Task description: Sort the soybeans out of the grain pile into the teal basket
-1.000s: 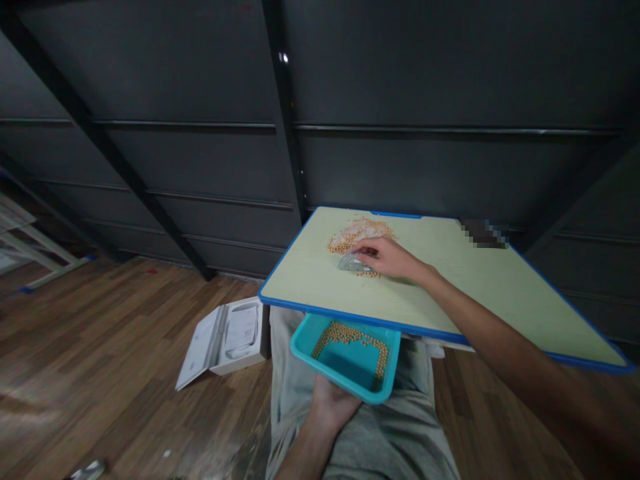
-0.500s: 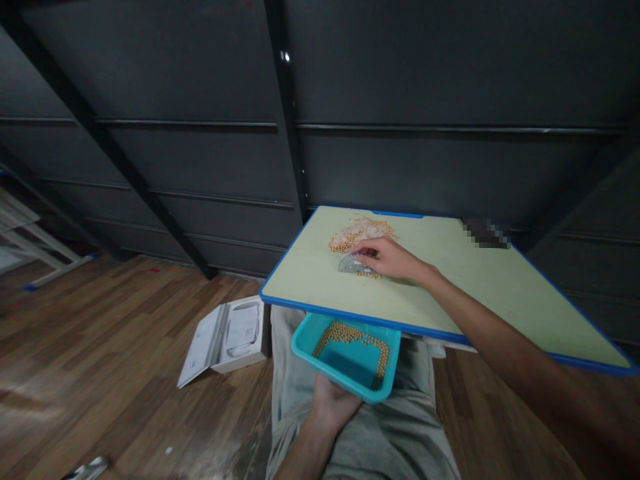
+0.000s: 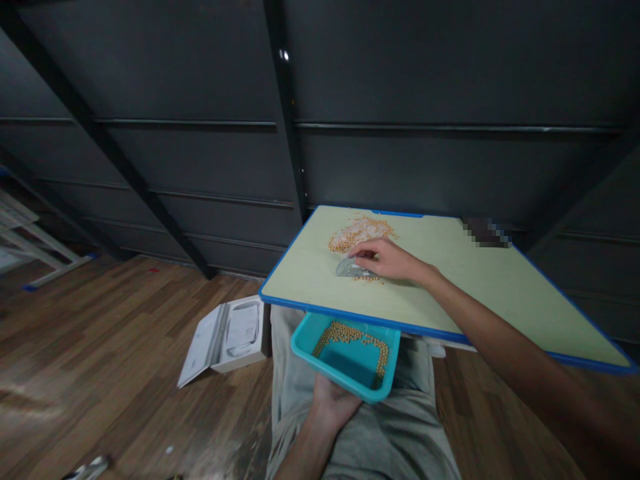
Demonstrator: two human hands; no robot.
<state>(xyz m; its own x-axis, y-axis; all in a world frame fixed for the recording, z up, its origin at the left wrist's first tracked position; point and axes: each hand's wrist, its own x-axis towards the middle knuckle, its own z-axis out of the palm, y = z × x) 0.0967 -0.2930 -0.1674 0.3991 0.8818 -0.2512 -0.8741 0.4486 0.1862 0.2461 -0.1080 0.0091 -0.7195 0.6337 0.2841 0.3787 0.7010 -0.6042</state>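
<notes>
My right hand [image 3: 383, 258] pinches a clear protractor [image 3: 347, 268] by its edge, over the pale yellow tabletop [image 3: 295, 267]. A few soybeans [image 3: 367, 279] lie on the near side of the protractor. Beyond it spreads a pile of soybeans mixed with whitish grains [image 3: 360, 232]. Below the table's front edge, my left hand [image 3: 333, 398] grips a turquoise tray [image 3: 345, 380] from underneath, its fingers mostly hidden. The tray holds many soybeans [image 3: 345, 331] along its far and right sides.
On the table's far right is a pixelated dark object [image 3: 486, 233]. An open white box [image 3: 240, 337] stands on the wooden floor [image 3: 125, 340] at left. A dark panelled wall [image 3: 450, 167] rises behind the table. White metal legs [image 3: 45, 247] show at far left.
My right hand has drawn the protractor slightly nearer and to the left, and the few soybeans before it have shifted nearer the table's front edge. My left hand and the tray stay put.
</notes>
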